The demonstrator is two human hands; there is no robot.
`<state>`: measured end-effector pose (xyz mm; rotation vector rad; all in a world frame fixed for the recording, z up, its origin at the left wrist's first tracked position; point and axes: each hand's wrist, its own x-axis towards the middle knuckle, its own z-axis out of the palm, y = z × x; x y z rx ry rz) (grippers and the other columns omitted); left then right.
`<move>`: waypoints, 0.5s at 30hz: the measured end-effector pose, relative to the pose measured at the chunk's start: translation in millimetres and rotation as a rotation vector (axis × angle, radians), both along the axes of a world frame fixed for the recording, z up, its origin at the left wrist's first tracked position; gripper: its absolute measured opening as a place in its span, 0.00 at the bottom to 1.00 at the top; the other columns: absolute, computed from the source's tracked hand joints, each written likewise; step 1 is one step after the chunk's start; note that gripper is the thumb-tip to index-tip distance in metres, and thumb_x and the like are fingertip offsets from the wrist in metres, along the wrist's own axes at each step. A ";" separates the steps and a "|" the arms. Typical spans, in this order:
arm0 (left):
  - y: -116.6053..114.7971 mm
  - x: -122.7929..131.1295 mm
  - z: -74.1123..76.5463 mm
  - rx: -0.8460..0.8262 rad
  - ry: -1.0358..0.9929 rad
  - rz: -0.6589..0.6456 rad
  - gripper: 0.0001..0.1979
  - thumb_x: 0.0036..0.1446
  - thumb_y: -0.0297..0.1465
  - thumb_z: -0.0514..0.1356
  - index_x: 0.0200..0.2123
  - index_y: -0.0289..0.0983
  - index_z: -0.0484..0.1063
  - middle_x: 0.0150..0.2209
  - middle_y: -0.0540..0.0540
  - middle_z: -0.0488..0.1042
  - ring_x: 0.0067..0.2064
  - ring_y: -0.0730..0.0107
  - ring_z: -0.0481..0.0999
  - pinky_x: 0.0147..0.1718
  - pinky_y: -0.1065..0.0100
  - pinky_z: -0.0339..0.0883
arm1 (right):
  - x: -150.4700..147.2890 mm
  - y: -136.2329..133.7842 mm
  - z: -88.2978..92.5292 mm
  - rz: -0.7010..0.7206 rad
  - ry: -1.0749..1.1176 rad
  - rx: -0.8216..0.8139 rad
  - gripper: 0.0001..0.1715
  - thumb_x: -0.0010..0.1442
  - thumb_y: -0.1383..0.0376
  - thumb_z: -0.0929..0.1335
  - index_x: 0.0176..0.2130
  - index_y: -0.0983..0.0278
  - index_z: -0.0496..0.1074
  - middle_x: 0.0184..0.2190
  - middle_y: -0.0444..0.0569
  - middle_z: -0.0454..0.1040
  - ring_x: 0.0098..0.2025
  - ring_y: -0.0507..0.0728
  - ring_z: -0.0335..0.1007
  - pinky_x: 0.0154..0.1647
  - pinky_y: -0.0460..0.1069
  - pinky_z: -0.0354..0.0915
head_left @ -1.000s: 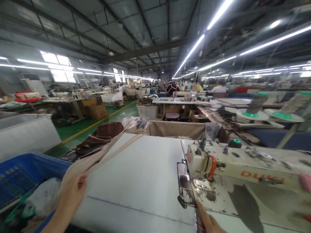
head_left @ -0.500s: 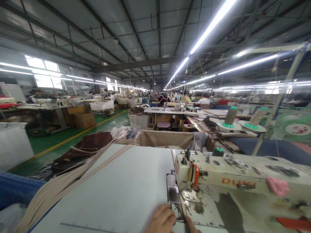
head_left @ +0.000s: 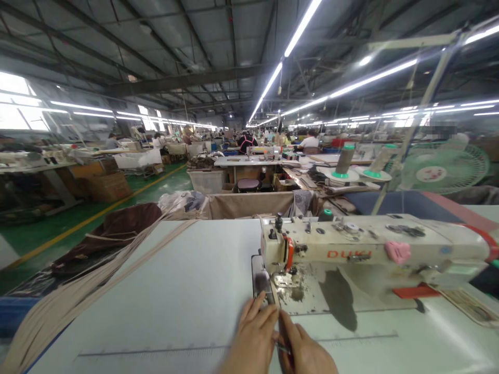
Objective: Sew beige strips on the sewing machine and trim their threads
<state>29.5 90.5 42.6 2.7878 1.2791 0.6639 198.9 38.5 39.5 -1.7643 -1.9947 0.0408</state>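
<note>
A white sewing machine (head_left: 362, 249) with orange lettering stands on the pale worktable. A narrow beige fabric strip (head_left: 275, 296) runs beneath its presser foot (head_left: 286, 281) toward me. My left hand (head_left: 252, 335) rests beside the needle area, its forward fingers at the left edge of the strip and closed on it. Close on the right, my right hand (head_left: 306, 349) is closed around the near end of the strip, fingers pointing at the machine. Between the hands shows a small metallic glint, too small to name. The thumbs are mostly hidden.
A bundle of long beige strips (head_left: 86, 291) hangs over the table's left side. A printed ruler line (head_left: 163, 350) crosses the tabletop (head_left: 187, 291). Thread cones (head_left: 344, 162) and a green fan (head_left: 436, 169) stand behind the machine. A fabric-lined bin (head_left: 249, 205) sits beyond the table.
The view has shifted right and down. Both hands now show more fully; the right hand, barely visible before, has come into view beside the left at the strip.
</note>
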 end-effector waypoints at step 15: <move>-18.7 -4.2 23.1 -0.052 -0.043 0.002 0.24 0.72 0.24 0.50 0.68 0.37 0.63 0.68 0.44 0.68 0.75 0.55 0.57 0.72 0.45 0.59 | -5.2 -13.9 39.5 0.033 -0.008 -0.072 0.28 0.69 0.67 0.64 0.66 0.66 0.65 0.45 0.54 0.82 0.40 0.61 0.82 0.39 0.51 0.74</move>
